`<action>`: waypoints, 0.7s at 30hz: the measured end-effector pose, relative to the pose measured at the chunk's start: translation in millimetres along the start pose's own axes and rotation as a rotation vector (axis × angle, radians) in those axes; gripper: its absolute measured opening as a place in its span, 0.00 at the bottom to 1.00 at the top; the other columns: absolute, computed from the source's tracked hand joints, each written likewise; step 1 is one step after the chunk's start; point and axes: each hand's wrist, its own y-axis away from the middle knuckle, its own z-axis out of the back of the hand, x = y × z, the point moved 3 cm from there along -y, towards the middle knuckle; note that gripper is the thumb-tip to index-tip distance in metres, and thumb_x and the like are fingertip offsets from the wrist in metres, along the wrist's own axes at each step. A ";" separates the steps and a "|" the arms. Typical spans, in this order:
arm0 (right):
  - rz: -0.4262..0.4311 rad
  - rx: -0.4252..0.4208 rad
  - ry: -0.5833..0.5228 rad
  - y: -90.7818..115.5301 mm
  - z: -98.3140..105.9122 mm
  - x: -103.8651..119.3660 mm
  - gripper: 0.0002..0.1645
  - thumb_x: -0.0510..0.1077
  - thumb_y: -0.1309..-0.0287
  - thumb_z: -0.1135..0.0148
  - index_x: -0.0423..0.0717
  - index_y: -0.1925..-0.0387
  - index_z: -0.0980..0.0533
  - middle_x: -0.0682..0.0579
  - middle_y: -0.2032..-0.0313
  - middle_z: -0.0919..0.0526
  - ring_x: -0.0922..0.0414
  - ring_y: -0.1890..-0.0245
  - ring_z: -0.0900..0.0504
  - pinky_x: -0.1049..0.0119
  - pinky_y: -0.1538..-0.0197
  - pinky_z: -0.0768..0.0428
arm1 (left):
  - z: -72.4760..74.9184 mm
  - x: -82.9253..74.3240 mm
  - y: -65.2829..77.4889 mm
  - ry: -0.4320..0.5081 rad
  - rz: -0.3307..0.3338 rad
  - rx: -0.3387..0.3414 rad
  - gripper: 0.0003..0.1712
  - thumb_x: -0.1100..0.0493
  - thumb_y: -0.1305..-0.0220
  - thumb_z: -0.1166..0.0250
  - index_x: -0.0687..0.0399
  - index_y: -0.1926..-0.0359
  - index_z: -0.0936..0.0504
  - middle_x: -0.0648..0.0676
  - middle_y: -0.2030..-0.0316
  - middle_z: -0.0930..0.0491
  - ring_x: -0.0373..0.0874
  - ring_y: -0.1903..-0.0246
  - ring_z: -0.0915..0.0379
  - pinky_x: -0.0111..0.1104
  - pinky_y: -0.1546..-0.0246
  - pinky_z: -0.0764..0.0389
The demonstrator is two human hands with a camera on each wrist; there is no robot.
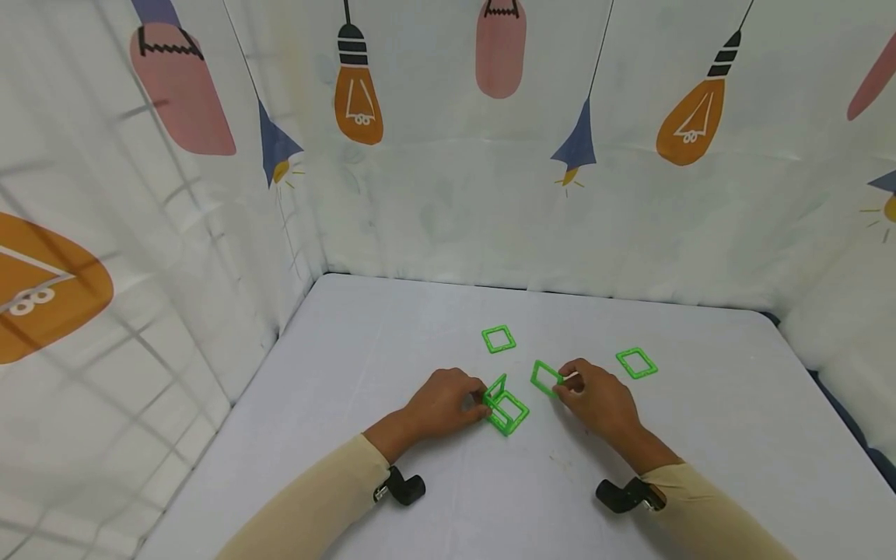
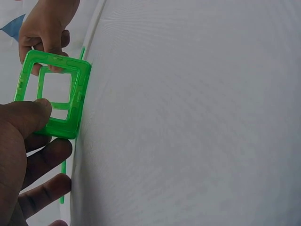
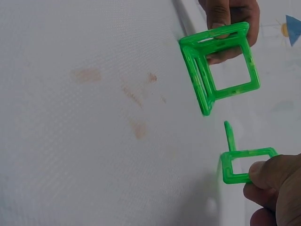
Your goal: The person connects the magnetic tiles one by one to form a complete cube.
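My left hand (image 1: 448, 400) pinches an upright side of a joined group of green square frame tiles (image 2: 81, 94). One tile of this group (image 1: 519, 423) lies flat on the table, and others stand up from its edges. To the right, my right hand (image 1: 600, 398) holds a single green square frame tile (image 1: 549, 369) between thumb and fingers, tilted and apart from the group. In the right wrist view this single tile (image 3: 227, 168) is nearer the camera, while the joined tiles (image 3: 251, 66) stand beyond, with the left fingers partly hidden behind them.
Two loose green square tiles lie flat on the white table: one tile (image 1: 511, 336) behind the joined group, another tile (image 1: 648, 358) to the right. White cloth walls (image 1: 448, 210) printed with lamps rise at the back and left. Faint brownish stains (image 3: 136, 128) mark the tablecloth.
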 end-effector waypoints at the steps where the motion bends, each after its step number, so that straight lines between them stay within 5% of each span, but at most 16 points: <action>1: 0.002 -0.003 -0.001 0.1 -0.4 0.5 0.17 0.48 0.39 0.27 0.49 0.51 0.20 0.53 0.61 0.11 0.52 0.61 0.14 0.56 0.66 0.21 | -0.3 0.3 -0.2 -0.001 0.001 0.002 0.13 0.47 0.35 0.27 0.47 0.55 0.13 0.38 0.64 0.16 0.36 0.59 0.23 0.33 0.55 0.23; 21: 0.040 -0.030 0.001 -1.0 -8.3 8.5 0.17 0.49 0.40 0.26 0.51 0.52 0.20 0.55 0.64 0.11 0.54 0.63 0.15 0.57 0.66 0.20 | 3.0 -2.8 0.6 -0.001 -0.014 -0.011 0.13 0.49 0.35 0.27 0.48 0.55 0.13 0.39 0.64 0.15 0.37 0.59 0.22 0.36 0.53 0.23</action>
